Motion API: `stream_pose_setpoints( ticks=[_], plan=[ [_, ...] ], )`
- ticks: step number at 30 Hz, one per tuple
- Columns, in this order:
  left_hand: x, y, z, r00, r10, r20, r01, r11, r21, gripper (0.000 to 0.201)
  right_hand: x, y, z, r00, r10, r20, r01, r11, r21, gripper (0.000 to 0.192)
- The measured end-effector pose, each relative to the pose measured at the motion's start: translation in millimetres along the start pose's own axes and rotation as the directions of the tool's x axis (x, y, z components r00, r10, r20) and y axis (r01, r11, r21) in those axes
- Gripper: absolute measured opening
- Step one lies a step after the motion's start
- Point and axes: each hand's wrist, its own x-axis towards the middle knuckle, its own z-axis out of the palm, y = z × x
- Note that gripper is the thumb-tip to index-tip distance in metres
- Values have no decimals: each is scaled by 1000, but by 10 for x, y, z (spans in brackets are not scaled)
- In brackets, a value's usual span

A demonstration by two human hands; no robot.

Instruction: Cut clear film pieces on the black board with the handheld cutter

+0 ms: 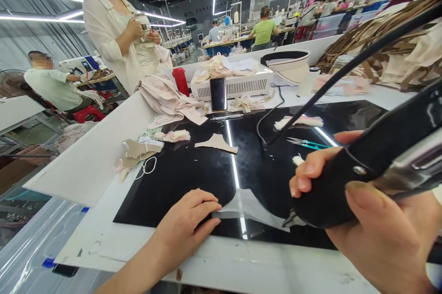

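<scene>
A translucent white curved piece, with a raised middle and narrow ends, lies on the black sheet near its front edge. My left hand rests at the piece's left end, fingertips stretched out and touching it, thumb apart. In my right hand is a black corded hand tool with a pointed metal tip. That tip meets the right end of the white piece. Farther back on the sheet lie a beige cut piece and turquoise-handled thread snips.
Fabric scraps and a white loop of cord lie left. Behind stand a phone, a white vented box, a red container and a fabric pile. The tool's black cable crosses above the right side. A person stands beyond the table.
</scene>
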Motion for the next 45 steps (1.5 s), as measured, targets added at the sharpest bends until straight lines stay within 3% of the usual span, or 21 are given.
stream_pose_setpoints(
  ticks=[5, 11, 19, 26, 31, 35, 41, 45],
  plan=[
    [13, 10, 33, 998, 14, -54, -14, 1000, -11, 14, 32, 56, 155, 999, -17, 41, 14, 997, 73, 43],
    [-6, -22, 47, 986, 132, -98, -120, 986, 119, 15, 3, 179, 411, 995, -10, 95, -1, 993, 115, 44],
    [-91, -150, 94, 985, 172, -29, -163, 966, 202, 19, -42, 358, 738, 990, -30, 138, 4, 983, 182, 35],
    [-56, -121, 114, 991, 131, 35, -136, 974, 181, 23, -73, 425, 752, 984, -24, 178, -13, 978, 207, 36],
    [-23, -80, 23, 995, 90, -30, -85, 985, 151, 30, -106, 438, 749, 980, -20, 196, -25, 975, 221, 32],
    [13, -33, -61, 998, -18, -57, 23, 996, 89, 25, -107, 422, 756, 982, -27, 185, -14, 975, 220, 30],
    [37, 1, -11, 993, -109, 40, 108, 994, 27, 31, -105, 404, 764, 984, -16, 180, -21, 980, 198, 29],
    [51, 2, 21, 990, -140, 30, 140, 990, 4, 22, -92, 414, 766, 983, -26, 184, -13, 978, 209, 29]
  ],
)
